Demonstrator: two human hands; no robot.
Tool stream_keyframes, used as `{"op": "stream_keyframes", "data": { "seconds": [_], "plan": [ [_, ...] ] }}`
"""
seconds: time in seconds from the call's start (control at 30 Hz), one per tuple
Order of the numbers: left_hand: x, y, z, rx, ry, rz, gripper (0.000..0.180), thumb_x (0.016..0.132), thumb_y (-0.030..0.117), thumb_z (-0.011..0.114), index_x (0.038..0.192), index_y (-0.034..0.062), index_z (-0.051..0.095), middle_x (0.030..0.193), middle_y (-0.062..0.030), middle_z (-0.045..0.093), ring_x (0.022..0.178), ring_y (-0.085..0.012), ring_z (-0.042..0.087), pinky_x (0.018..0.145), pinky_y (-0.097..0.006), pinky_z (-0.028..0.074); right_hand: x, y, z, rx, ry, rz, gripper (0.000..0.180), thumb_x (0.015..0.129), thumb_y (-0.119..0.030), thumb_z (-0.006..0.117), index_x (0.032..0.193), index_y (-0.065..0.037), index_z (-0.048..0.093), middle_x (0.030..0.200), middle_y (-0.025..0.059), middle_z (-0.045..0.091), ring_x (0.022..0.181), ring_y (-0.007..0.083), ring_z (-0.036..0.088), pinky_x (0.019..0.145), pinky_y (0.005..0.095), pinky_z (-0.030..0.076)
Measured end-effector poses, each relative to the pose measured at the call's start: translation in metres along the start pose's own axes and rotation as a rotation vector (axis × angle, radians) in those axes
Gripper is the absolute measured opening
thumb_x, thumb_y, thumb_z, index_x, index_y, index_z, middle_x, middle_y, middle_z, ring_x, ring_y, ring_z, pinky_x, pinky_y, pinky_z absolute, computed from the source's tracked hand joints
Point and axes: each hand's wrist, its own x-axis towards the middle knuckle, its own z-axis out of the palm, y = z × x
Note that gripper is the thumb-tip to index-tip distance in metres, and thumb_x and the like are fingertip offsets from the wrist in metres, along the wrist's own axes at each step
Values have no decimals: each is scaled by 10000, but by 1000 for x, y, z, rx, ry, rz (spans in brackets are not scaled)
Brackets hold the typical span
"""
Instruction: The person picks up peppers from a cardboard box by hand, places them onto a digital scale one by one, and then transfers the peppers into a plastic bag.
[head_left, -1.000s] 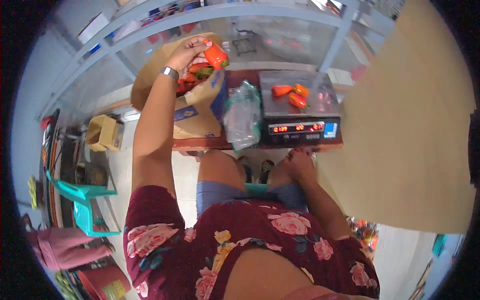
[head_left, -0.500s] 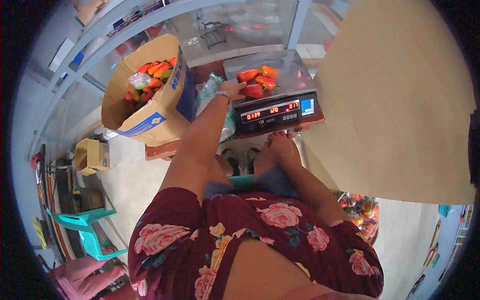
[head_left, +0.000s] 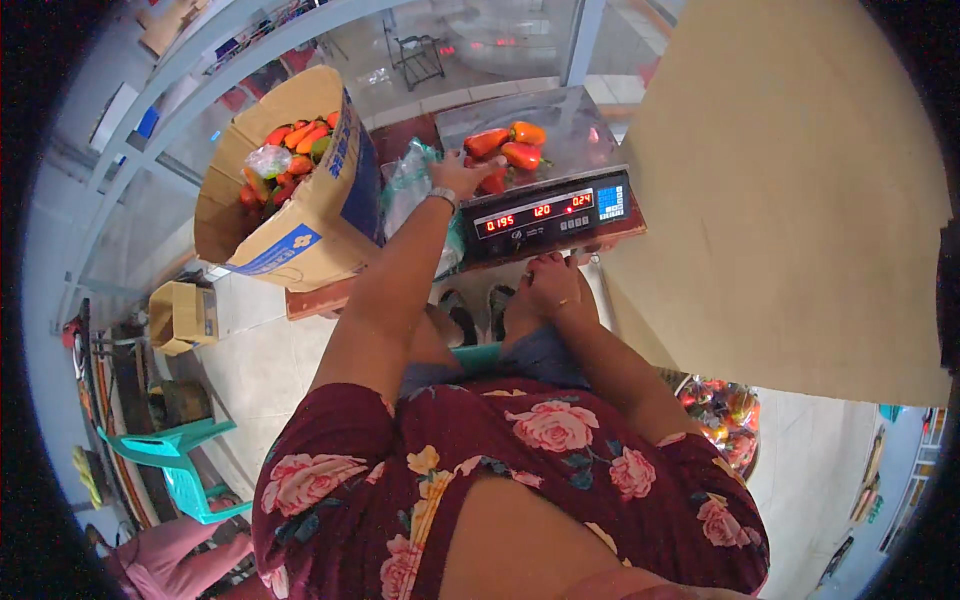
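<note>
On the metal pan of a digital scale (head_left: 575, 110) lie several peppers, among them an orange pepper (head_left: 527, 132) and a red pepper (head_left: 521, 155). My left hand (head_left: 462, 176), with a watch at its wrist, reaches to the pan's near left corner. Its fingers close over another red pepper (head_left: 493, 182), which they partly hide. Crumpled clear-green plastic bags (head_left: 408, 188) lie just left of the scale, beside that wrist. Lying over my right knee is my right hand (head_left: 553, 285), with no object visible in it.
A tall cardboard box (head_left: 285, 235) of peppers stands left of the scale on the reddish table (head_left: 325, 299). A large tan board (head_left: 780, 200) fills the right side. Bagged produce (head_left: 722, 415) sits low at right. A green plastic chair (head_left: 180, 450) and small carton (head_left: 180, 318) are at left.
My left hand has moved further over the pan onto the near red pepper. The scale's lit digits have changed. My right hand stays at the knee, its fingers slightly shifted.
</note>
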Motion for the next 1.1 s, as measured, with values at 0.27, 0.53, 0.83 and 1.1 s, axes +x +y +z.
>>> {"op": "stream_keyframes", "data": {
  "seconds": [0.27, 0.53, 0.83, 1.1],
  "plan": [
    [-17, 0, 7, 55, 9, 92, 1266, 409, 698, 769, 1359, 2, 305, 1327, -284, 357, 1262, -379, 332, 1050, -397, 300, 2, 6, 2, -19, -94, -20, 390, 750, -397, 582, 1018, -119, 630, 1061, 49, 597, 1070, 226, 493, 879, 499, 346],
    [-10, -8, 9, 73, 13, 166, 1293, 364, 626, 828, 1361, 3, 290, 1334, -276, 328, 1225, -375, 378, 1014, -383, 358, 3, 2, 3, -11, -80, 10, 335, 752, -374, 571, 960, -122, 642, 1049, 64, 597, 1076, 233, 497, 916, 513, 328],
    [-40, 5, 4, 84, 137, 238, 1142, 403, 549, 853, 1230, -72, 369, 1233, -251, 384, 1168, -358, 399, 985, -381, 378, 58, 12, -64, 748, -15, 14, 265, 806, -249, 635, 1000, -70, 655, 917, 115, 668, 832, 257, 641, 766, 343, 494],
    [-41, 2, 7, -45, 133, 233, 926, 518, 372, 858, 1168, -89, 387, 1151, -220, 436, 1134, -353, 401, 974, -375, 378, 192, 44, -116, 325, 98, -54, 375, 630, -175, 790, 971, -77, 669, 887, 90, 669, 801, 188, 618, 736, 318, 489]
  ]
}}
